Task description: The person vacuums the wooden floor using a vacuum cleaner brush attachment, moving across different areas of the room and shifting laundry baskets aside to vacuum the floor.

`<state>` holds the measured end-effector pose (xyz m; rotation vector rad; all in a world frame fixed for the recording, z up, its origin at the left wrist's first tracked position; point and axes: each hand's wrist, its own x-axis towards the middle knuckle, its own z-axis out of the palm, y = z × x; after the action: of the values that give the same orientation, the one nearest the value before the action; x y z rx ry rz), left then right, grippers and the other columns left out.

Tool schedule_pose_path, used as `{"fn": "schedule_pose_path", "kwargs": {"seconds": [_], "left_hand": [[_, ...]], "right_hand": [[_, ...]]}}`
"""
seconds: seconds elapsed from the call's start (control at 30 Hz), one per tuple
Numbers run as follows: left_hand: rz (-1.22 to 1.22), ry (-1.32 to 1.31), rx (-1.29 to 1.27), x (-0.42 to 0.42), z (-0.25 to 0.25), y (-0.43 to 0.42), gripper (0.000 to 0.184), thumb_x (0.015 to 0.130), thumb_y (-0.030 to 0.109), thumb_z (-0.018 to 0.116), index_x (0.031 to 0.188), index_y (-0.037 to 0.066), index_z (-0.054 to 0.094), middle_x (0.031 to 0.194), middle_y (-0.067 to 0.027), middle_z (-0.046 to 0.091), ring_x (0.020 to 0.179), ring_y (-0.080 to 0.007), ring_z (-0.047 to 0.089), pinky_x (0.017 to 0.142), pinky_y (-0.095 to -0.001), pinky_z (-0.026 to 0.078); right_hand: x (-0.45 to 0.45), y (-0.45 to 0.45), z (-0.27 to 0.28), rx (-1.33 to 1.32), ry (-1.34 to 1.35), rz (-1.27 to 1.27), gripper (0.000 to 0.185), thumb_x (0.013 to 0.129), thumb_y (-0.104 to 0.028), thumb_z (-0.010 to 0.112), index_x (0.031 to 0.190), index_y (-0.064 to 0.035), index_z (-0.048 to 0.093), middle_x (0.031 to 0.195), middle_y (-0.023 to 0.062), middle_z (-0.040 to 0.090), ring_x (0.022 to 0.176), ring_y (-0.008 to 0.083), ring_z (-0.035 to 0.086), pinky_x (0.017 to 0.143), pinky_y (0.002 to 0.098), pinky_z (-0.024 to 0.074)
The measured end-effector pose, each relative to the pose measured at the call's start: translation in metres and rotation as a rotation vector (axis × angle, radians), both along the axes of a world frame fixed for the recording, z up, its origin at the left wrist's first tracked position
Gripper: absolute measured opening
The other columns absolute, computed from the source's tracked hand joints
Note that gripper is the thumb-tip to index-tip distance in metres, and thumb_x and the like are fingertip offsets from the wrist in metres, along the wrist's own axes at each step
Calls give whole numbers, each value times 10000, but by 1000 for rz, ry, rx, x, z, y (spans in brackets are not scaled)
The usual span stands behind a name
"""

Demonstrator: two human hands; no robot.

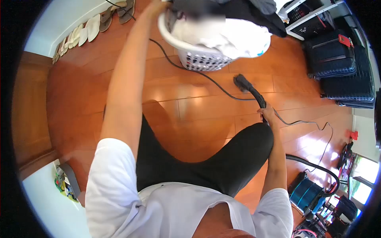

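My right hand is closed around the black tube of a vacuum cleaner hose, beside my right knee. At the tube's end a dark brush head points toward the basket, over the wooden floor. My left arm reaches far forward, and my left hand is at the rim of a white laundry basket. Its fingers are hidden at the top edge of the view. White cloth and dark clothes fill the basket, some hanging over the side.
A thin cord runs across the wooden floor. The blue vacuum cleaner body stands at the lower right. Dark suitcases lie at the right, near a white rack. Slippers line the left wall.
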<state>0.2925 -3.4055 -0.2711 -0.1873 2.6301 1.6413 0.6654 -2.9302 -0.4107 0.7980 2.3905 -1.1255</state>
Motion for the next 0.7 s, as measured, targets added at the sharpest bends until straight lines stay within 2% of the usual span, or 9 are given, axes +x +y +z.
{"fn": "schedule_pose_path", "kwargs": {"seconds": [0.03,0.1,0.13,0.2,0.3,0.47,0.57,0.6,0.7], "left_hand": [[-45,-249,430,10,16,6,262,884,184,588,1058,3,662,976,-153,676,828,-274,659,740,-396,535],[-204,52,200,-15,-14,1,277,811,89,609,1061,-23,651,945,-157,672,821,-295,660,748,-409,525],[-210,-22,404,-15,-25,-1,424,657,42,688,1075,-14,638,971,-199,668,849,-305,675,734,-425,547],[-37,113,576,24,-9,5,399,598,-81,639,988,-39,568,876,-186,642,790,-319,650,687,-404,515],[235,306,732,71,-14,13,537,681,-96,480,1205,16,497,1107,-203,578,1117,-333,549,964,-377,403],[553,326,814,97,-7,-25,656,714,-97,535,1344,32,402,1180,-200,553,1158,-348,528,1010,-375,378],[655,303,917,71,3,-71,652,661,-82,534,1299,-6,422,1196,-199,552,1115,-320,556,1005,-372,388],[583,338,905,52,-7,-92,656,645,-94,528,1287,-21,421,1195,-192,546,1091,-307,563,1014,-358,382],[578,414,803,1,-10,-145,663,602,-135,526,1248,3,469,1084,-117,547,990,-252,572,860,-326,471]], "right_hand": [[4,-11,12,29,43,26,518,707,-23,644,1215,13,550,616,66,532,461,165,543,446,319,452],[4,-35,38,85,120,84,503,710,-29,659,1201,8,558,624,71,542,480,166,556,469,322,464],[6,-44,44,123,133,80,487,713,-35,663,1187,8,561,624,71,546,484,167,559,475,325,465],[14,-54,51,212,134,53,455,719,-45,670,1159,9,568,623,71,553,493,168,565,486,330,469],[9,-61,52,381,163,16,409,729,-60,682,1118,11,577,622,71,563,506,170,574,504,338,474],[-24,-51,53,668,233,-22,337,744,-86,700,1048,15,594,620,71,581,528,174,589,533,351,482],[-67,-139,158,268,-10,-416,290,751,-109,706,1000,-4,602,614,66,575,483,168,563,465,339,446],[-64,-132,154,216,174,-263,281,745,-78,707,994,-15,592,591,55,540,419,152,505,393,319,392],[-63,-166,148,209,316,-351,236,727,-29,706,914,-5,564,528,28,477,363,129,446,339,293,320]]}}
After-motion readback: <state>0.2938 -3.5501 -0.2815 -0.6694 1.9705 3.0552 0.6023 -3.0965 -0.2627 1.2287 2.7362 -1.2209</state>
